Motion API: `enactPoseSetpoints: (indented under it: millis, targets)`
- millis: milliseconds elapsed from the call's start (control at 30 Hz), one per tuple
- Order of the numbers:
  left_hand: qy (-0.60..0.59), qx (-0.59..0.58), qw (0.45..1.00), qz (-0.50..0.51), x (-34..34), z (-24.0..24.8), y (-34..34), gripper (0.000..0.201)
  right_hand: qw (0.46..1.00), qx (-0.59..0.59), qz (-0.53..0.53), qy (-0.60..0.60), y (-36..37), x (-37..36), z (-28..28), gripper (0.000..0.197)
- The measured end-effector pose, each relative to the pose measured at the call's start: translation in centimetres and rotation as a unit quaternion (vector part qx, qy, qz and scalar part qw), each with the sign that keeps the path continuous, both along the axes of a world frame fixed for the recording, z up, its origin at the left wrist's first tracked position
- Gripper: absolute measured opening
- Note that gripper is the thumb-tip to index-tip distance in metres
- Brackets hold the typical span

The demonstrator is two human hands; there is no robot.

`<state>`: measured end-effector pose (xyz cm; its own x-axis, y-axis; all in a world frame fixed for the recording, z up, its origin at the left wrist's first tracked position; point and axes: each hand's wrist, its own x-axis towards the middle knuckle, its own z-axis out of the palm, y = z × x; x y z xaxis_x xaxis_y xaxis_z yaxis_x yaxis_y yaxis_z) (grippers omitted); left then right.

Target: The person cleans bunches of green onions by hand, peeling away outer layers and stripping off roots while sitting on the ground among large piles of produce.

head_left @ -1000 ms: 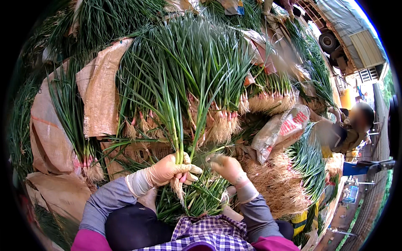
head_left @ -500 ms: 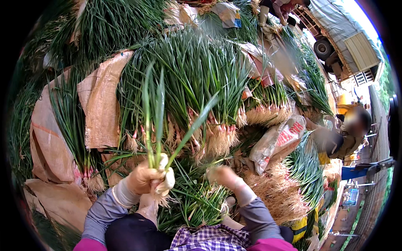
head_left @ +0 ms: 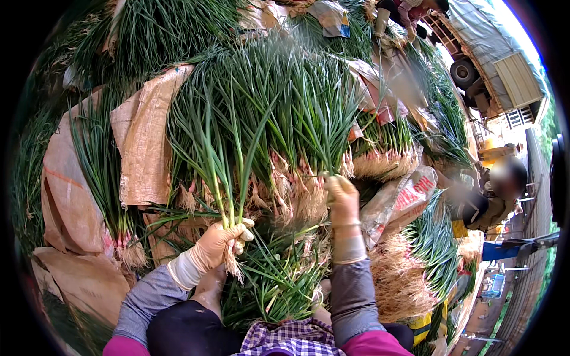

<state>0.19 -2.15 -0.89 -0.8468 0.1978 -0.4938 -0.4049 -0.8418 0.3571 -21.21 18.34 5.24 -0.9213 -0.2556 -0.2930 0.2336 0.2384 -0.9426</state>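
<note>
Left hand (head_left: 218, 242): closed around stalks (head_left: 224, 199), roots (head_left: 233, 267) hanging below.
Right hand (head_left: 342, 199): at the pile (head_left: 291, 113); I cannot tell its grip.
Sack (head_left: 401, 202): beside it.

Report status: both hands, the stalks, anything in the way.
Left hand closed around several stalks, roots hanging below. Right hand by the large bunch, grip unclear. Loose greens heaped below, blocking neither hand.

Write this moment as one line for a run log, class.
left hand: gripping green stalks, roots hanging below | right hand: at root ends of large row, contact unclear | right side: whitish sack
</note>
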Motion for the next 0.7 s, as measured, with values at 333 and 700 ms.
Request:
enactPoseSetpoints:
  millis: [333,700]
  targets:
    - [0.016,-0.064,0.998,-0.006,-0.6,2.8,0.9,0.024,0.969,-0.08,0.031,-0.231,3.0,2.8,-2.4,0.044]
    - [0.063,-0.067,0.995,0.043,-0.5,3.8,0.9,0.024,0.92,0.379,0.09,0.039,-3.6,2.5,-7.2,0.038]
